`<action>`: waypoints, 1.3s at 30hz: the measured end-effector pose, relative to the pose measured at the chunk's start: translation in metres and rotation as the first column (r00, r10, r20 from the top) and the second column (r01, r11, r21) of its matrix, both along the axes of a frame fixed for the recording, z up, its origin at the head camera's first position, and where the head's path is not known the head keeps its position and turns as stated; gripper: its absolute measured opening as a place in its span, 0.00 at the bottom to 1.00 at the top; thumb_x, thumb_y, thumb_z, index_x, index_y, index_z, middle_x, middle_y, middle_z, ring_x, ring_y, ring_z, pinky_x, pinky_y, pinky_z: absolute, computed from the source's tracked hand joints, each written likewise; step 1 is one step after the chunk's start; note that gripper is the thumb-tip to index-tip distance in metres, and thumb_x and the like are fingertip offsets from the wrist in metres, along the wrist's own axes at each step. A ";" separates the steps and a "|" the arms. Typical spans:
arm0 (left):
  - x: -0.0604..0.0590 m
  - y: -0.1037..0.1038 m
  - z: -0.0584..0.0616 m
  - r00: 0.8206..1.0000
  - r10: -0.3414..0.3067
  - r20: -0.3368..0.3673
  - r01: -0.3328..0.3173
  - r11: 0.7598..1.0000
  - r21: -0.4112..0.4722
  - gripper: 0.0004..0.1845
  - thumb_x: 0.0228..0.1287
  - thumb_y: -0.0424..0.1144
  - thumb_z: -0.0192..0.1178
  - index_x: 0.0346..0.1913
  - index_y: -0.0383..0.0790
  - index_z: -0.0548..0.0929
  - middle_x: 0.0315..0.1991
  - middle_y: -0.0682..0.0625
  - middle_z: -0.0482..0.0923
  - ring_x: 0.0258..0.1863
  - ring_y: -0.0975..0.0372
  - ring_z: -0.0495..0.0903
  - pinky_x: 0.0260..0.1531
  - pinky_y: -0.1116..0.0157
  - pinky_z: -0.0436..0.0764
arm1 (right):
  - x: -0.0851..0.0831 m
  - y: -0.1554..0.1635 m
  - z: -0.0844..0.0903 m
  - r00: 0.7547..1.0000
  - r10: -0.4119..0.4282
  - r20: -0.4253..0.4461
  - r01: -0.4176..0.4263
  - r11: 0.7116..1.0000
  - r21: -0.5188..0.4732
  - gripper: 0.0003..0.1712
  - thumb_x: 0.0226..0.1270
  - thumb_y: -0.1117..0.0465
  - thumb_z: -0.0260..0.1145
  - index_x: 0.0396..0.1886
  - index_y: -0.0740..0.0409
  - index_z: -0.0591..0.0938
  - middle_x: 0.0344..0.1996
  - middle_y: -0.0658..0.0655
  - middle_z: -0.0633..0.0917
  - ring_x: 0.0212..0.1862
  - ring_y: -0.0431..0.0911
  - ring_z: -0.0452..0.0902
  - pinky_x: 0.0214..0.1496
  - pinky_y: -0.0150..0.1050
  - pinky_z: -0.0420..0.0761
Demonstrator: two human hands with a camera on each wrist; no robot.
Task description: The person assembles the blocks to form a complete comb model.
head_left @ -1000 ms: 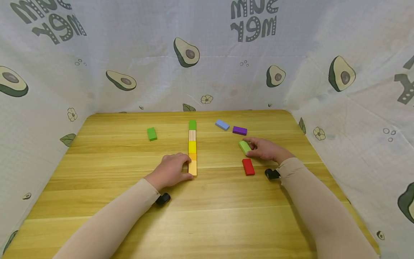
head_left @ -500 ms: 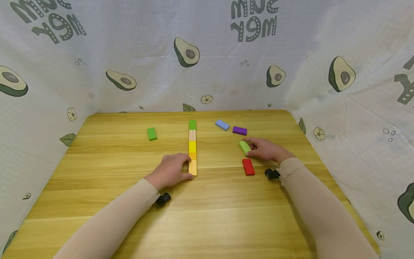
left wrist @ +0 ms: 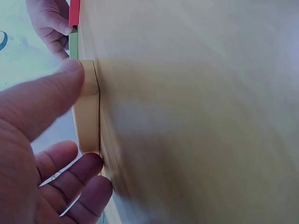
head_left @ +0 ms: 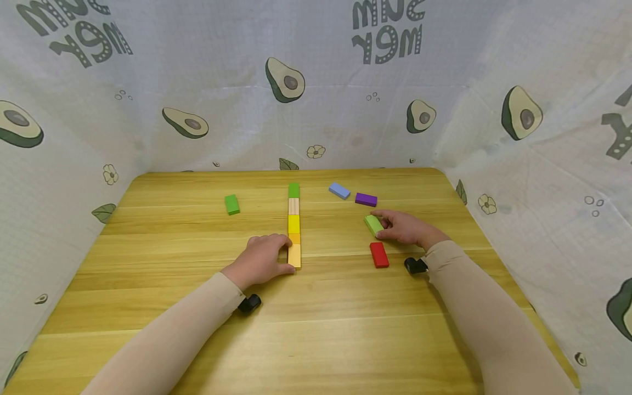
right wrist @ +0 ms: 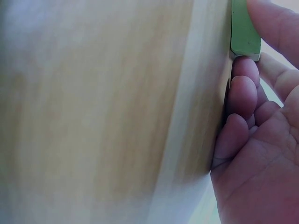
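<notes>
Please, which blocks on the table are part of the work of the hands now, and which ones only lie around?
In hand:
left hand at the near end of the row of blocks
right hand on the light green block

Lying about:
red block
purple block
blue block
dark green block

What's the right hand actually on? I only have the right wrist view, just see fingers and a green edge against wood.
Observer: A light green block, lying flat on the table; the right hand pinches it between thumb and fingers.
Operator: Anything close to it?
Observer: A red block lies just nearer the person, apart from the green one. A purple block and a blue block lie farther back.
Operator: And the left hand?
Observer: The left hand grips the near, pale wood end of a row of blocks laid end to end down the table's middle.
</notes>
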State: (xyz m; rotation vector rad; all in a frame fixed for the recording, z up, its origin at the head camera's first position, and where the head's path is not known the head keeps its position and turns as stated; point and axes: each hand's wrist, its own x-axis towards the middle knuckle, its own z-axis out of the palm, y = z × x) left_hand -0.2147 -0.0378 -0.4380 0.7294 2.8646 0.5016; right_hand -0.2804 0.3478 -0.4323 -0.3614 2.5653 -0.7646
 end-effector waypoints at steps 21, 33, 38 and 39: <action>-0.066 -0.076 0.015 0.978 0.206 0.024 -0.207 0.972 0.108 0.34 0.59 0.56 0.59 0.66 0.46 0.64 0.69 0.46 0.59 0.69 0.47 0.55 0.62 0.40 0.53 | -0.002 0.006 0.004 1.000 -0.026 0.004 0.026 1.000 -0.002 0.39 0.61 0.52 0.65 0.70 0.48 0.60 0.35 0.55 0.70 0.34 0.47 0.65 0.33 0.37 0.67; -0.101 -0.108 0.026 0.937 0.324 0.132 -0.331 0.943 0.037 0.40 0.62 0.53 0.58 0.70 0.36 0.55 0.69 0.36 0.55 0.64 0.42 0.60 0.59 0.40 0.61 | 0.000 0.005 0.001 1.000 -0.016 -0.002 0.016 1.000 -0.018 0.40 0.60 0.52 0.66 0.70 0.49 0.61 0.35 0.55 0.71 0.34 0.47 0.66 0.34 0.37 0.68; -0.106 -0.114 0.022 0.908 0.321 0.269 -0.334 0.943 0.001 0.44 0.64 0.55 0.53 0.72 0.35 0.46 0.70 0.34 0.51 0.65 0.42 0.58 0.62 0.43 0.61 | 0.002 0.004 -0.003 1.000 0.001 -0.015 -0.001 1.000 -0.010 0.40 0.60 0.51 0.66 0.70 0.50 0.61 0.35 0.55 0.71 0.35 0.47 0.66 0.35 0.37 0.67; -0.107 -0.115 0.021 0.903 0.320 0.287 -0.333 0.943 -0.002 0.43 0.65 0.55 0.52 0.72 0.36 0.46 0.70 0.34 0.51 0.65 0.43 0.58 0.62 0.43 0.61 | 0.002 0.003 -0.003 1.000 0.004 -0.019 -0.004 1.000 -0.009 0.40 0.60 0.52 0.66 0.70 0.50 0.61 0.35 0.55 0.71 0.35 0.47 0.66 0.35 0.37 0.67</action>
